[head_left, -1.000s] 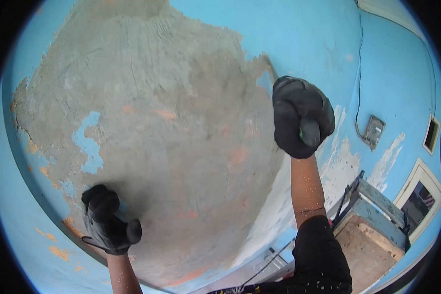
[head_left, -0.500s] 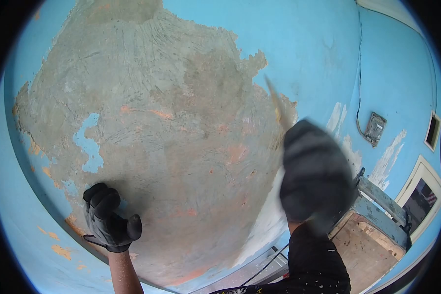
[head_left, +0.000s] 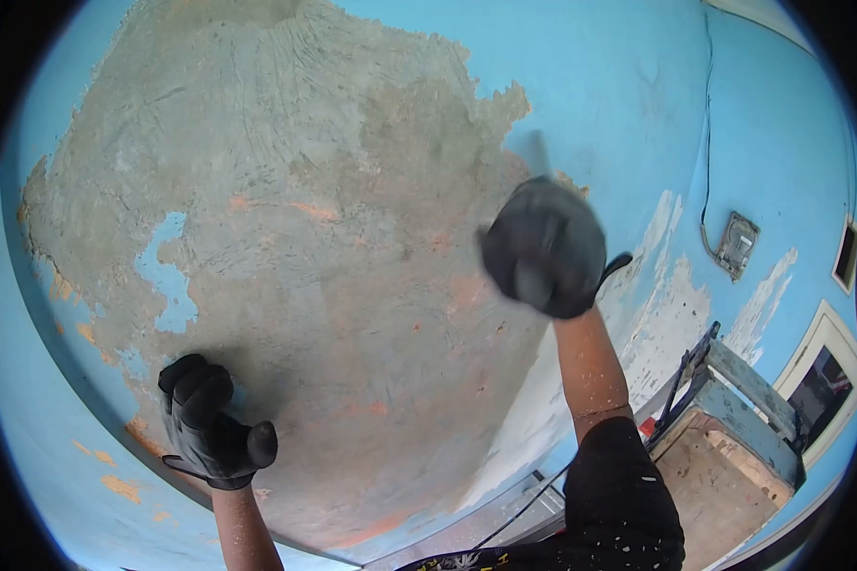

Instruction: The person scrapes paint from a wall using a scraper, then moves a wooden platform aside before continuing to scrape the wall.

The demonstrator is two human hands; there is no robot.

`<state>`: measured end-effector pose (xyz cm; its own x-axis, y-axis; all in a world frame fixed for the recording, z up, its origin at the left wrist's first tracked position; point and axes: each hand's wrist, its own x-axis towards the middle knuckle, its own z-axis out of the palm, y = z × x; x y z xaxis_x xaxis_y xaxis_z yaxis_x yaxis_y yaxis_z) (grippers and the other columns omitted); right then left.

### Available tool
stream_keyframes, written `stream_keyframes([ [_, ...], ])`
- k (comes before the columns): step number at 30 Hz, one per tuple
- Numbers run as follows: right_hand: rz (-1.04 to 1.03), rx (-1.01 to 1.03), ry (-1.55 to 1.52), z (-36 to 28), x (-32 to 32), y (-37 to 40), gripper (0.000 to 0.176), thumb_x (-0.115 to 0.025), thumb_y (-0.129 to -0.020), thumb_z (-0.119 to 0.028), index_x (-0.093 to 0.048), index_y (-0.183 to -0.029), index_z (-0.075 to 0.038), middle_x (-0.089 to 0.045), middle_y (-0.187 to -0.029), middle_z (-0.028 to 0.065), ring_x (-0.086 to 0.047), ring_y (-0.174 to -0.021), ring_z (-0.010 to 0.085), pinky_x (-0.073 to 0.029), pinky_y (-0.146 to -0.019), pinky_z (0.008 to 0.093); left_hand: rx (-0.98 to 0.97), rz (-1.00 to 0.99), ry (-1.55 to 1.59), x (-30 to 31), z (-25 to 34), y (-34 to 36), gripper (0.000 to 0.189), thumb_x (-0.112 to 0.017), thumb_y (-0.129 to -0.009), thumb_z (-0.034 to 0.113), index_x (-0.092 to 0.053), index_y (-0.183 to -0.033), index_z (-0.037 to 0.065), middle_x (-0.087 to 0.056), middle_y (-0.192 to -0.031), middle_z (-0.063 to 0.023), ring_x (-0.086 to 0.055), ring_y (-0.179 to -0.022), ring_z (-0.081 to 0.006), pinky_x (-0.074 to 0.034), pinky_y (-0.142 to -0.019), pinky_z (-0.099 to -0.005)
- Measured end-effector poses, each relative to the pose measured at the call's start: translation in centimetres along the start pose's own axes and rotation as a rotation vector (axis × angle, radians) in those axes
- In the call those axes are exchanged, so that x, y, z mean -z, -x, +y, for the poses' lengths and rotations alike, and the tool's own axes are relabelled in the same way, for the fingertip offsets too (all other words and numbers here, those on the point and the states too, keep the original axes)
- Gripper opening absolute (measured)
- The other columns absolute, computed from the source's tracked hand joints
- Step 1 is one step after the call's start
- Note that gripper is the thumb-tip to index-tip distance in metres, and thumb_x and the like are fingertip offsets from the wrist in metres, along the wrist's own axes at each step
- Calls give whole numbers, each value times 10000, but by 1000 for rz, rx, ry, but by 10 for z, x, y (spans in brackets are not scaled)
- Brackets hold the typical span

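In a black glove, my left hand (head_left: 214,419) rests near the lower left of the wall, fingers curled and thumb apart, with nothing seen in it. My right hand (head_left: 546,249), also gloved, is closed around a thin tool (head_left: 539,152) whose blurred tip points up at the blue paint edge; most of the tool is hidden by the glove. Behind both hands lies a large patch of bare grey plaster (head_left: 305,257) with orange marks. A small island of blue paint (head_left: 169,276) remains left of centre.
A worn wooden and metal platform (head_left: 719,476) stands at the lower right. Above it, a small box (head_left: 736,246) with a cable (head_left: 707,143) is fixed to the blue wall. A framed opening (head_left: 826,385) is at the far right.
My right hand has moved up and left across the wall, uncovering its forearm and the platform's left side. My left hand has barely moved, and the view has shifted slightly.
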<state>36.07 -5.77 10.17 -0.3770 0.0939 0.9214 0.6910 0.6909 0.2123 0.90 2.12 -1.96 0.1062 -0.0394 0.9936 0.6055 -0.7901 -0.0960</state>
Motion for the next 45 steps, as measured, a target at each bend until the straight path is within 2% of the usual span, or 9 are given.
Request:
stream_keyframes([
  [2,101,242,554,19,10,-19,171,-541,-840,-22,-662,-962,-26,-666,-884,97,-657,-861,226,-517,-807,304,-1,5,2,1,0,-1,450,-615,-812,421,-557,-1020,26,-598,-935,-153,-562,-933,-371,-443,-869,-488],
  [5,13,-668,-12,-33,11,-16,82,-626,-845,-121,-672,-848,-53,-649,-730,40,-678,-761,242,-555,-796,320,10,5,6,-3,0,1,458,-613,-816,431,-560,-1012,21,-601,-941,-153,-562,-934,-371,-443,-870,-487],
  [8,159,336,51,9,-9,-21,69,-667,-824,-143,-668,-841,-76,-644,-732,59,-672,-750,235,-552,-785,326,1,-11,8,1,-2,1,464,-612,-818,439,-560,-1004,16,-602,-944,-154,-560,-938,-371,-441,-875,-490],
  [10,136,373,-129,11,-1,-31,81,-671,-819,-132,-692,-879,-82,-630,-708,54,-663,-729,216,-548,-753,340,-4,12,-2,-3,-2,-2,467,-612,-819,441,-560,-1000,15,-602,-944,-154,-559,-940,-371,-439,-878,-491],
  [18,50,371,55,30,-9,-24,113,-626,-863,-113,-676,-947,-57,-674,-916,77,-661,-892,228,-521,-869,385,-4,36,-21,-2,2,-6,479,-635,-810,511,-557,-984,72,-594,-878,-114,-559,-871,-354,-452,-759,-481],
  [28,612,350,-787,19,176,-49,455,-500,-968,-323,-274,-601,-176,-238,-546,-63,-251,-499,106,-275,-530,313,-2,-6,10,-1,2,-1,486,-608,-815,456,-558,-1000,9,-592,-942,-159,-552,-947,-372,-434,-866,-485],
  [34,1171,-109,-416,254,176,-49,458,-440,-986,-373,-271,-600,-195,-210,-552,-52,-266,-508,113,-318,-575,338,13,5,-99,-5,12,-10,482,-630,-797,522,-549,-972,81,-575,-866,-114,-549,-870,-353,-443,-769,-474],
  [38,575,58,-1081,111,130,-48,443,-447,-990,-334,-277,-608,-188,-242,-548,-60,-249,-483,93,-306,-551,283,-14,-7,-151,-4,12,-10,485,-615,-802,526,-540,-981,81,-581,-885,-112,-550,-889,-359,-444,-782,-482],
  [45,1040,-135,-971,138,110,-51,424,-454,-983,-290,-283,-616,-165,-237,-529,-26,-271,-471,139,-293,-507,317,-40,-50,-243,-8,20,-14,463,-620,-802,500,-536,-988,84,-585,-920,-113,-549,-911,-368,-444,-793,-487],
])
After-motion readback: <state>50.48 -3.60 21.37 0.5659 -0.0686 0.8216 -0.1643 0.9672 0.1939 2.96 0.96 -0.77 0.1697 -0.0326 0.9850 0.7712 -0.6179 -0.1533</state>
